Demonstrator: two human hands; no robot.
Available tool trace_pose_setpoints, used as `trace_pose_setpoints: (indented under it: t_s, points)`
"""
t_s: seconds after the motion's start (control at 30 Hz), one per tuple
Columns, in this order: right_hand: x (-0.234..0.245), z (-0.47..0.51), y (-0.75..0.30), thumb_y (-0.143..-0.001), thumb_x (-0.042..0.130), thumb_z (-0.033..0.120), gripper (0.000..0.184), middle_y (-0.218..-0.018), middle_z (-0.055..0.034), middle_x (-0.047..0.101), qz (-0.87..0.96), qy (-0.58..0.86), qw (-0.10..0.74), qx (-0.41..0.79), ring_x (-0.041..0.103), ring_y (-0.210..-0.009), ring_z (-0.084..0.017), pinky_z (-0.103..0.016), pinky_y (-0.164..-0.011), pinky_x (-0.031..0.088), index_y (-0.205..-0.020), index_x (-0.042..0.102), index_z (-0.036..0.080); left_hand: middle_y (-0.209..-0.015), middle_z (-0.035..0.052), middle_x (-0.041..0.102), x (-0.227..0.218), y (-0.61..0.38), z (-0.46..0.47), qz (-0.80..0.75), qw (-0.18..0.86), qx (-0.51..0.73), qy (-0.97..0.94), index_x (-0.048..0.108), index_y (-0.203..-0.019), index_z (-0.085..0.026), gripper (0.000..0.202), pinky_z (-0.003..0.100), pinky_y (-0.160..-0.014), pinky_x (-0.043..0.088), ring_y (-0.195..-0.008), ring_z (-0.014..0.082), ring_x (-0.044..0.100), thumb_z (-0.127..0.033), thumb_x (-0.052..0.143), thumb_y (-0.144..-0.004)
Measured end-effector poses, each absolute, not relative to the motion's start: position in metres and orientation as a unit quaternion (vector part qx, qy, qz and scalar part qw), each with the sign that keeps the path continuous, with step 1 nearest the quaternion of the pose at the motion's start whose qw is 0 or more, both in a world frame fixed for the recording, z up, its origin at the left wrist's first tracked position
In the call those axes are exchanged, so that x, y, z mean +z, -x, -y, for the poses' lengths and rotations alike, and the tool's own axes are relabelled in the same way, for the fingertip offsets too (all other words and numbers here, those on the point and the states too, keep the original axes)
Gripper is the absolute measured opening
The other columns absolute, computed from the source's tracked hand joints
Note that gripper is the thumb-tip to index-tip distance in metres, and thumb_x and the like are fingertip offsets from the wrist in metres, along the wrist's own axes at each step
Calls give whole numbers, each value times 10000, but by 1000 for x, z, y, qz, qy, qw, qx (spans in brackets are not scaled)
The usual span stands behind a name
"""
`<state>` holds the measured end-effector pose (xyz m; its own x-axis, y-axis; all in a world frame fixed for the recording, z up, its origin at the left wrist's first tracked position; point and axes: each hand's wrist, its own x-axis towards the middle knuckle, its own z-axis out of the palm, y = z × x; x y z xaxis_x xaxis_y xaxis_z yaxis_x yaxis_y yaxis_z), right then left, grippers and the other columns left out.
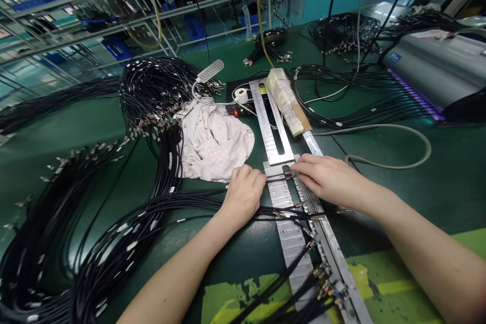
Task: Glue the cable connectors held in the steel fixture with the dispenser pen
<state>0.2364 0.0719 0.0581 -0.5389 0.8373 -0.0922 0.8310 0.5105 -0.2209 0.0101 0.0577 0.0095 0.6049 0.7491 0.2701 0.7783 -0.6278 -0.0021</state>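
Note:
My left hand [245, 192] is closed around thin black cables [197, 197], which run left from it across the table. Short cable lengths stick out past its fingers over a slotted metal plate [281, 195]. My right hand [326, 177] reaches in from the right, its fingertips pinched at the cable ends [289, 174] with small metal terminals. Whether those fingers touch a terminal or the metal strip under them is too small to tell. Beside the plate lies a long metal rail [334, 248] with a toothed edge. More cable ends [326, 283] lie across its near part.
A crumpled pale cloth [220, 142] lies behind my left hand. Large black cable bundles [155, 86] are at the left. A tape-wrapped block [284, 96], a small lamp [210, 71] and a black box with lights [237, 110] stand behind. A grey machine [436, 71] glows violet at right.

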Motion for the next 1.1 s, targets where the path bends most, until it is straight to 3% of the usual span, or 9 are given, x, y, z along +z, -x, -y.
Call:
trace_pose_setpoints:
  t_s: [0.53, 0.67, 0.83, 1.1]
  points:
    - [63, -73, -233, -884, 381, 161, 328, -954, -69, 613, 868, 482, -10, 119, 594, -812, -175, -293, -694, 425, -1097, 624, 214, -773, 67, 580, 13, -16, -60, 416, 117, -83, 898, 586, -823, -148, 193, 369, -696, 290, -754, 220, 413, -43, 425, -844]
    - [53, -73, -227, -810, 449, 76, 387, -986, -77, 602, 894, 440, 2, 81, 547, -897, -208, -317, -727, 396, -1095, 641, 255, -762, 64, 566, 10, -17, -61, 415, 103, -75, 901, 584, -809, -154, 192, 366, -692, 291, -758, 216, 414, -56, 425, -852]
    - [40, -67, -222, -729, 508, 33, 461, -1044, -94, 595, 912, 409, 2, 23, 485, -993, -258, -319, -693, 378, -1102, 640, 268, -763, 42, 564, 10, -13, -62, 417, 76, -74, 903, 596, -998, -193, 213, 363, -693, 300, -770, 204, 423, -114, 433, -887]
    - [42, -73, -215, -749, 448, 9, 436, -983, -84, 594, 887, 452, -2, 96, 464, -979, -232, -298, -671, 385, -995, 700, 266, -1077, 59, 574, 18, -5, -53, 403, 81, -63, 910, 577, -1114, -229, 284, 363, -691, 318, -883, 223, 424, -133, 415, -901]
